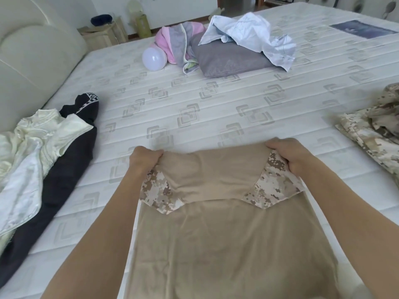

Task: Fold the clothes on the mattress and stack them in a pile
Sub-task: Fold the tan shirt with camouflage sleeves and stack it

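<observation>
Fingers of both hands curl round the far corners of a tan shirt (226, 234), one hand to each corner. The left hand (145, 161) bunches cloth where a camouflage patch (158, 194) meets the plain tan; the right hand (287, 156) grips the matching patch (275, 186) on the other side. Between the two fists the top part of the shirt is turned back toward the person, its lower edge lying as a curved line across the tan body. The rest of the shirt runs down the frame between the bare forearms and lies flat on the mattress (216, 108) (a white quilted one with grey square motifs).

To the left, near the mattress edge, a dark garment (64, 169) lies stretched out, and a cream garment (32, 147) rests partly on top of it. At the right edge sits a camouflage garment (375, 130), crumpled, well apart from the shirt.

Farther back, toward the far side, a grey cushion (228, 59) lies with a crumpled white shirt (250, 33) draped over its far end. A pink and grey garment (174, 39) is heaped just beside the cushion, and a white bulb (154, 58) touches that heap on its left. A dark rectangular label (362, 29) shows on the mattress at the far right.

Beyond the mattress stand a cream padded headboard (32, 50) at the left, a wooden box (103, 33) with a dark thing on top (too blurred to tell), and a tall greenish bottle (143, 24).
</observation>
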